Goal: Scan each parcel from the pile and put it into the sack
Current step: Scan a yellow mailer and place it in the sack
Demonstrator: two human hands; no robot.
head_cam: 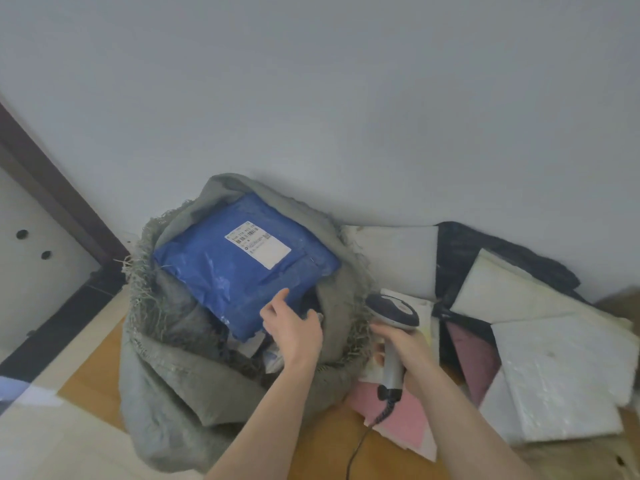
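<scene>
Blue parcel (239,268): 1, in sack (166,386) | scanner (393,327): 1, right hand (405,344)

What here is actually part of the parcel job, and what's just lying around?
Part of the job:
- blue parcel, lying in the sack's mouth
- sack
- scanner, held by the right hand
- left hand, touching the parcel
- pile of parcels

Just there:
- door
- wall

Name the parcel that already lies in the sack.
The blue parcel, label up, in the sack; the white and pink ones lie outside it.
</scene>
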